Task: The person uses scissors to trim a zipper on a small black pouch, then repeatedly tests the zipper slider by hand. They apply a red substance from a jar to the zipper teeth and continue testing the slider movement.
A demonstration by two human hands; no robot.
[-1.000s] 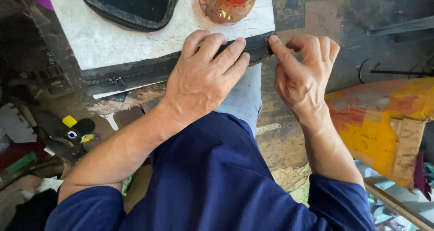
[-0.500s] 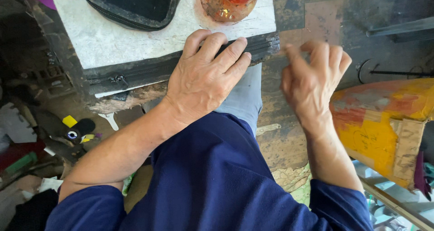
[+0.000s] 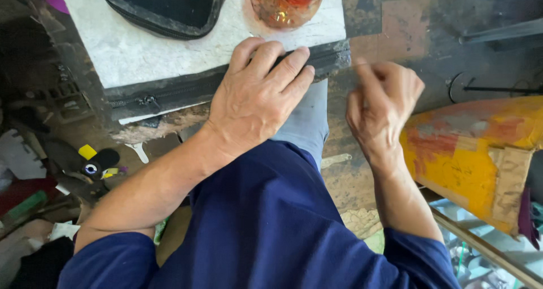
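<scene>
The right hand (image 3: 384,105) is blurry, so its fingers are hard to tell apart. The left hand (image 3: 257,96) hides part of the black zipper strip (image 3: 169,93). The top edge cuts off the orange jar (image 3: 285,3) and the black piece (image 3: 164,6).

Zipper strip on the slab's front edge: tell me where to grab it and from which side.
Probably grip the zipper strip at its free right end by the slab corner, coming from the right: the left hand pins its middle flat, while the right hand hovers there.
</scene>
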